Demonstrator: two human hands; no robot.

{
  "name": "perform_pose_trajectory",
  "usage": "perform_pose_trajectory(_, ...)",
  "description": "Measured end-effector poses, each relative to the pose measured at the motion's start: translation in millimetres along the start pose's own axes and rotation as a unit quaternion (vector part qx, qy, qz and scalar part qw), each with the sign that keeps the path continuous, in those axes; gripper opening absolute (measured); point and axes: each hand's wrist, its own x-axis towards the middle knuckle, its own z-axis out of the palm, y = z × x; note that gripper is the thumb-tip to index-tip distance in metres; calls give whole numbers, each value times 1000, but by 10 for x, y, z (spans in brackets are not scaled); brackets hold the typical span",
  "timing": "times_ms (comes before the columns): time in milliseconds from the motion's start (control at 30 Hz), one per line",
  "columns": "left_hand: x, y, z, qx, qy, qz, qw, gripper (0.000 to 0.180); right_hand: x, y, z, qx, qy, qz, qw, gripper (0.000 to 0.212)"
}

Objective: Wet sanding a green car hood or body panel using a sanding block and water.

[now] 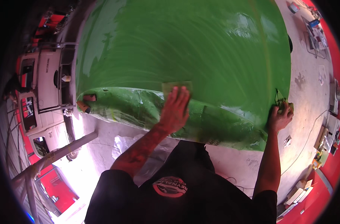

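Note:
A large green painted panel (199, 48), wet and streaked with pale arcs, spreads out before me. My left hand (176, 110) lies flat near its close edge, fingers stretched forward. Under those fingertips is a thin greenish square sheet (172, 86), looking like wet sandpaper and sticking out past them. At the panel's right corner my right hand (281, 118) is closed on a crumpled yellow-green cloth (286, 106), partly hidden by the fingers. Wrinkled clear plastic sheeting (136, 106), wet and green-tinted, hangs along the near edge.
Two small blocks, one reddish (89, 98) and one brown (84, 107), rest at the panel's left corner. A pale vehicle body (46, 86) stands on the left, near a wooden beam (61, 151). A cable (306, 140) crosses the floor at right.

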Motion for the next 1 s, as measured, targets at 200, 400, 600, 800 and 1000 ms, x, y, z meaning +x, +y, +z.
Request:
perform_pose_trajectory(200, 326, 712, 114, -101, -13, 207, 973, 69, -44, -7, 3, 25, -9, 6, 1000, 38)
perform_pose_trajectory(400, -138, -1026, -414, 15, -61, -8, 998, 61, -25, 30, -15, 24, 28, 10, 999, 36)
perform_pose_trajectory(600, 373, 73, -128, -8, -71, 178, 981, 71, 12, -83, 3, 11, 26, 32, 999, 31)
perform_pose_trajectory(800, 983, 1915, 436, -98, -91, 361, 923, 80, -11, -111, 6, 41, 34, 52, 997, 30)
perform_pose_trajectory(1000, 930, 893, -39, 54, -127, 333, 933, 71, -33, -73, -26, 68, -3, 87, 994, 31)
